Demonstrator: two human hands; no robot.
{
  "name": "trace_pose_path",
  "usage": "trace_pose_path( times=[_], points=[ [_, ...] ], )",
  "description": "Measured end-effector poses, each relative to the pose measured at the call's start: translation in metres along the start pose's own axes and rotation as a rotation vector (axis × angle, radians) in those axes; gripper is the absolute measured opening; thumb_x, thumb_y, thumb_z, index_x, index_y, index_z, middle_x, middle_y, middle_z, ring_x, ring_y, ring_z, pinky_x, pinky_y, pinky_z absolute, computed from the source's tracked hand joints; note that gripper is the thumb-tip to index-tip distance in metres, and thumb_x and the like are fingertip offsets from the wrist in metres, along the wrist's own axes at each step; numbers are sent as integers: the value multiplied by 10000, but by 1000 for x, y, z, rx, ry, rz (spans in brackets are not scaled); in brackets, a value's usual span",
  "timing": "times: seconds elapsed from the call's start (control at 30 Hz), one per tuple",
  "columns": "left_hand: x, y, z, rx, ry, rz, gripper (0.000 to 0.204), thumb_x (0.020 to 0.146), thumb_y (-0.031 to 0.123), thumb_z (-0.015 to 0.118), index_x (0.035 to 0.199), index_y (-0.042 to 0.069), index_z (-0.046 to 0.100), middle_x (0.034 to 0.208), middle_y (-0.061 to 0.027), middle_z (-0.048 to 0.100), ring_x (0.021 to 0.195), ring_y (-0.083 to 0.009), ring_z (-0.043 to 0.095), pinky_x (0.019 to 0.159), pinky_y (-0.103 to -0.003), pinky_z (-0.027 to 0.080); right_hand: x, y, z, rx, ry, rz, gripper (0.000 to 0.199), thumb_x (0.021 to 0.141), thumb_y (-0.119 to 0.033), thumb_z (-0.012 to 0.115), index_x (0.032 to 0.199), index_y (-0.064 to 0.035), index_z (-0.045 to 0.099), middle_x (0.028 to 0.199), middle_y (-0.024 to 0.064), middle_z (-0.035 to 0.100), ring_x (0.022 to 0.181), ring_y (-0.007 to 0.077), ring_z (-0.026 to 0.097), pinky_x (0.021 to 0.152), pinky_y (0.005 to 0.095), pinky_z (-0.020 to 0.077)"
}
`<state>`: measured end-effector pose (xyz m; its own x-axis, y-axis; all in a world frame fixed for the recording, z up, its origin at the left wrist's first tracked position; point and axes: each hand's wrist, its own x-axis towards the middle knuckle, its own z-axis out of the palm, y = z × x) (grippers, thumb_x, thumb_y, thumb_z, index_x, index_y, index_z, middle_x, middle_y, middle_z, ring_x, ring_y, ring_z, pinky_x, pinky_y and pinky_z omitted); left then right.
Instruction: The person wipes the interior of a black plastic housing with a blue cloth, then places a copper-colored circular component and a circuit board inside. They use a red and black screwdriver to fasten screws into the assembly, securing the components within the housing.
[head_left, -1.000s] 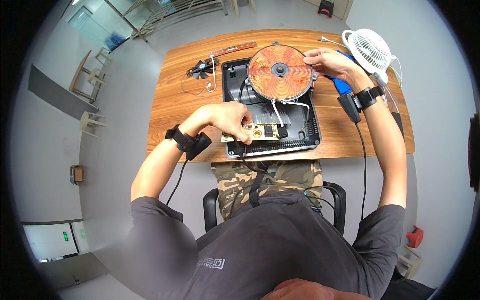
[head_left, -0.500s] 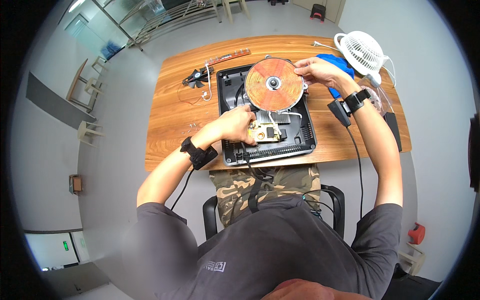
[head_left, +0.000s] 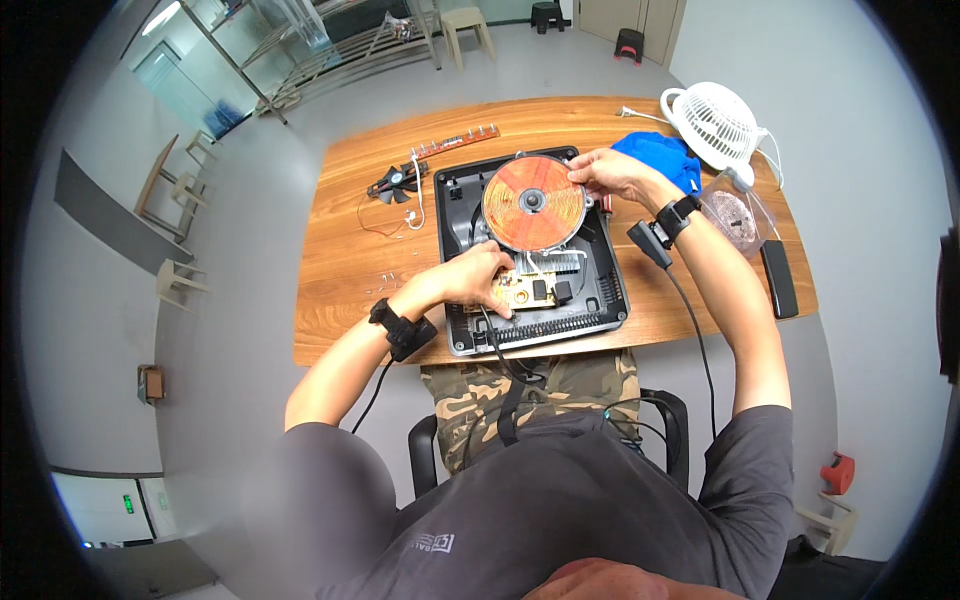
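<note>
Head view: wood-grain table [head_left: 340,320] in a grey-floored room, black housing [head_left: 460,228] lying open near its front edge. Left forearm reaches in from the lower left, palm down; left hand [head_left: 474,277] pinches the left end of the yellowish circuit board [head_left: 522,296] between thumb and fingers, hiding that end. Right arm is bent inward, right hand [head_left: 615,178] past the far side, fingers pinching the upper right rim of the round copper coil [head_left: 510,222]. Coil sits above the housing's upper middle, covering it; contact underneath can't be told. White leads [head_left: 568,252] run below the coil, across the heat sink [head_left: 556,263]. Black cable [head_left: 491,335] crosses the housing's near edge. Left of housing: small fan [head_left: 398,183], red strip [head_left: 458,142]. Right: blue cloth [head_left: 658,153], white grille [head_left: 715,125], clear container [head_left: 738,222], black bar [head_left: 779,280].
</note>
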<state>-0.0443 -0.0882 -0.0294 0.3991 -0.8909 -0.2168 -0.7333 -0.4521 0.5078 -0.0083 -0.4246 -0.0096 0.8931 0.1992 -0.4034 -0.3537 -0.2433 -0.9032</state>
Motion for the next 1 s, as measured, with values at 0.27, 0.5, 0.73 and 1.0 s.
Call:
trace_pose_path(
  times=[0.27,0.5,0.73,1.0],
  points=[
    [-22,6,-16,-151,-28,-7,800,831,468,829,1387,-41,562,1247,-224,614,1171,-337,610,1018,-409,496,15,8,10,45,-14,48,132,1004,-116,630,1053,-84,749,796,-39,671,592,59,526,546,226,476],
    [-60,8,-30,-98,133,-40,464,862,190,724,1266,-24,648,1223,-217,638,1187,-375,602,1025,-434,499,18,0,32,-47,77,70,184,1016,-135,628,1136,-62,747,829,-29,697,666,53,586,602,212,491],
    [-72,9,-13,160,145,-23,398,784,72,776,1169,27,685,1129,-147,654,1135,-370,610,968,-462,509,40,18,36,-534,255,-206,224,949,-105,677,1103,44,743,930,93,762,813,149,675,767,321,544],
    [-61,5,2,41,215,-35,312,780,39,772,1078,23,685,1041,-137,673,1024,-363,655,899,-440,543,38,14,41,-690,291,-255,307,926,-145,693,1164,47,703,978,173,762,890,234,727,831,357,563]
  ],
)
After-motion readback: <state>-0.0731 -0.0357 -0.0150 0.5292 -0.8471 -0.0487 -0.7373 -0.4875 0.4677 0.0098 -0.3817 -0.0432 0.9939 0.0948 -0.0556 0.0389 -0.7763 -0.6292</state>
